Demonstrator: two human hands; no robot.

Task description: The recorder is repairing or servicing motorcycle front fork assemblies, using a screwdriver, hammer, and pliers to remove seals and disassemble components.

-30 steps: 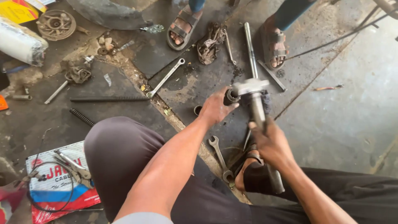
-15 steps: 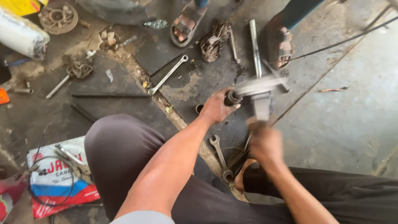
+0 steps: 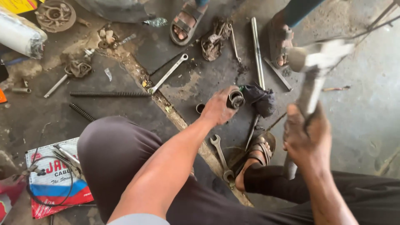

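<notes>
While the left hand [image 3: 218, 109] grips the short dark metal cylinder [image 3: 235, 99], the right hand [image 3: 307, 139], closed on the raised grey steel hammer [image 3: 313, 71], should strike squarely, clear of fingers.

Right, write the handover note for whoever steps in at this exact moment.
Left hand: grips a small metal cylinder, steadying it on the oily floor beside a dark rag.
Right hand: holds a hammer by its handle, head lifted clear of the cylinder and motion-blurred.
Nearby: spanner by the sandalled foot, long rod and spring on the floor.
Done: cannot tell from the cylinder.
Left: likely more blows.
</notes>
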